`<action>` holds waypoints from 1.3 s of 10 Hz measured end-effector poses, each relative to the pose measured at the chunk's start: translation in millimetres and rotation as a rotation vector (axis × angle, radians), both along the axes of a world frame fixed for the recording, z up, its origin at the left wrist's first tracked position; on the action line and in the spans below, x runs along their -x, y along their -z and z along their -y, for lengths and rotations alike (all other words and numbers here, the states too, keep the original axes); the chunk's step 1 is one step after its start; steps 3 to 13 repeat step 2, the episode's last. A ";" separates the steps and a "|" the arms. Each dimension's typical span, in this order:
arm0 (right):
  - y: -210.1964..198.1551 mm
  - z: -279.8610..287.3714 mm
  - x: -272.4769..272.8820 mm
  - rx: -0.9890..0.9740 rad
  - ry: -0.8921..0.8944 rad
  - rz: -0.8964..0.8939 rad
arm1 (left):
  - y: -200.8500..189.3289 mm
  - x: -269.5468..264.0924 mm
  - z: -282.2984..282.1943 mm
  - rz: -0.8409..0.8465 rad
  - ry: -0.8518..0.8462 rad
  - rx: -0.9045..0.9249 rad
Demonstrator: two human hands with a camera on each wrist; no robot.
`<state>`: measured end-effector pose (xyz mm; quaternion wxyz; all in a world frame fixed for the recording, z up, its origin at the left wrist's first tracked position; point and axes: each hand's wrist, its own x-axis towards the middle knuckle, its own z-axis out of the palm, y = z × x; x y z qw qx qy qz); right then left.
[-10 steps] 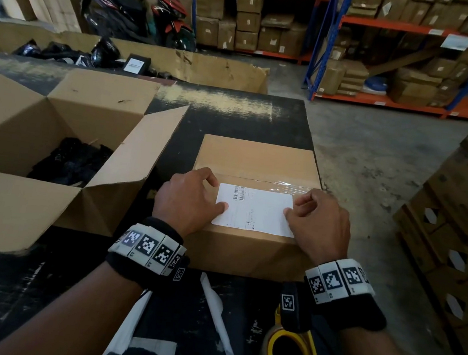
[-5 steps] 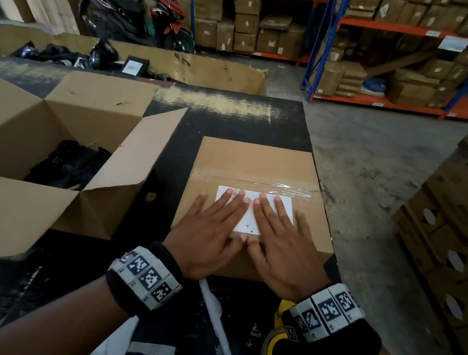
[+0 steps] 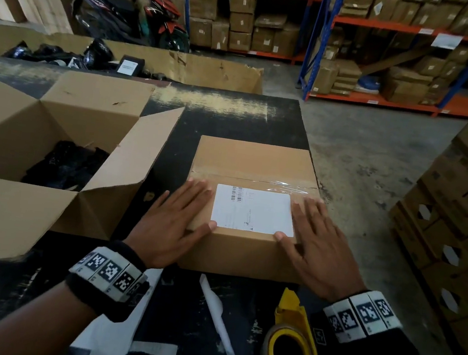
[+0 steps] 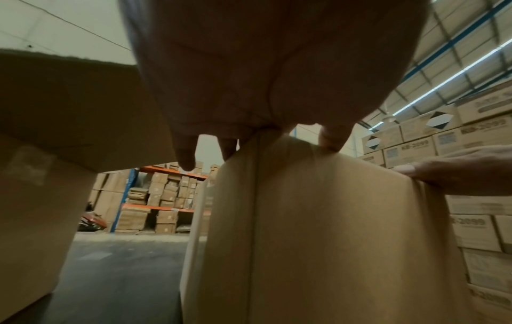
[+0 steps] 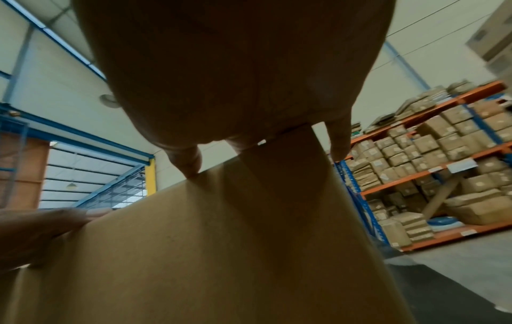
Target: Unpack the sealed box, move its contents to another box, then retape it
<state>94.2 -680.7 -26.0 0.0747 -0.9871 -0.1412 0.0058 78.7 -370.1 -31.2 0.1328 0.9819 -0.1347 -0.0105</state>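
A small closed cardboard box (image 3: pixel 253 162) sits on the black table, clear tape across its top seam and a white label (image 3: pixel 253 210) stuck on the near half. My left hand (image 3: pixel 176 219) lies flat over the box's near left corner, fingers straight. My right hand (image 3: pixel 315 237) lies flat over the near right corner, fingers spread. Each thumb touches a lower corner of the label. The wrist views show the box front (image 4: pixel 332 230) (image 5: pixel 207 252) under each palm. A large open box (image 3: pixel 26 134) at the left holds dark wrapped items (image 3: pixel 65 164).
A yellow tape dispenser (image 3: pixel 292 343) lies on the table by my right wrist. White backing strips (image 3: pixel 215 307) lie near the front edge. A long low carton (image 3: pixel 182 63) of black goods stands behind the table. Stacked cartons (image 3: pixel 463 223) stand at the right, shelving at the back.
Both hands slid apart from the middle of the label to the box's near corners, uncovering the label. A second ago their fingers were curled at the label's side edges.
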 end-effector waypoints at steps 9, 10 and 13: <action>-3.5 5.3 9.3 -0.211 0.082 0.047 | 2.1 -2.4 -14.8 0.055 -0.131 0.316; -3.5 5.3 9.3 -0.211 0.082 0.047 | 2.1 -2.4 -14.8 0.055 -0.131 0.316; -3.5 5.3 9.3 -0.211 0.082 0.047 | 2.1 -2.4 -14.8 0.055 -0.131 0.316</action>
